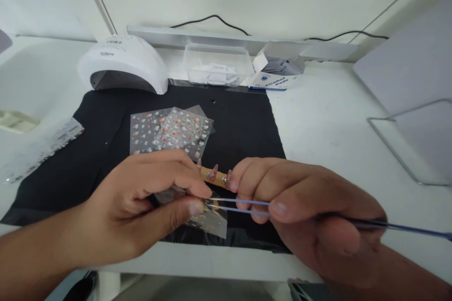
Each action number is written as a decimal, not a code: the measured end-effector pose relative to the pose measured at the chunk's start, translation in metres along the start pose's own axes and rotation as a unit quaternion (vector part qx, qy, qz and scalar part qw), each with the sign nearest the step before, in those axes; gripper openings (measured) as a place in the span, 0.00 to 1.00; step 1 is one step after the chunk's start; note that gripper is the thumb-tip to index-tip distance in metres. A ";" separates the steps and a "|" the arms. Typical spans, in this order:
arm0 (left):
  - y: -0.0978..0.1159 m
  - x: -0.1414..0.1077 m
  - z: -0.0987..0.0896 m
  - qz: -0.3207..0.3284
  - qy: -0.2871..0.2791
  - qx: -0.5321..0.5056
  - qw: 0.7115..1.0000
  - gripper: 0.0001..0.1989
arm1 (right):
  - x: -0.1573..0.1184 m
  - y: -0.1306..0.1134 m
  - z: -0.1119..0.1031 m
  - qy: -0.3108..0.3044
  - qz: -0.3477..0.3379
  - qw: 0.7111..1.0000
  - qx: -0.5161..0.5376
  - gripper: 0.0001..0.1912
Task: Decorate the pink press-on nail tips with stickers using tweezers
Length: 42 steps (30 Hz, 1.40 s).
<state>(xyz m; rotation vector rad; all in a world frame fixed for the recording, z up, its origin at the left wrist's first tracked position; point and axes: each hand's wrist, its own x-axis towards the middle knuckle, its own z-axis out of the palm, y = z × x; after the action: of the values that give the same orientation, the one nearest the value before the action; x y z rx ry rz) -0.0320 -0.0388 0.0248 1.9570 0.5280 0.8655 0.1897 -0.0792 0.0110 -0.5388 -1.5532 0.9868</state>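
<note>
My left hand (141, 202) is closed, thumb and index finger pinching a clear sticker sheet (215, 223) with small yellowish and dark prints. In my right hand (303, 197) are blue tweezers (259, 208), gripped between thumb and fingers. Their slim tips point left and meet the sheet beside my left thumb; whether a sticker is between them is too small to tell. Just beyond, a wooden stick (219, 179) bears several pinkish pointed false nails (212, 174). My hands hide both ends of it.
Overlapping sticker sheets (169, 129) lie on a black mat (243, 127). A white nail lamp (123, 63), a clear plastic box (217, 63) and an alcohol pad box (275, 75) line the back. At left is a clear packet (45, 150); at right, a metal wire frame (391, 150).
</note>
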 end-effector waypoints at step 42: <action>0.002 -0.001 -0.001 0.023 0.002 0.016 1.000 0.08 | -0.010 0.004 -0.002 -0.024 -0.026 0.999 0.001 0.13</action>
<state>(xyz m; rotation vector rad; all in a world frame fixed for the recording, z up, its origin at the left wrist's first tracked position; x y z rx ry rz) -0.0334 -0.0405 0.0264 2.0037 0.5035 0.8951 0.1938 -0.0846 0.0018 -0.4741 -1.6006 0.9672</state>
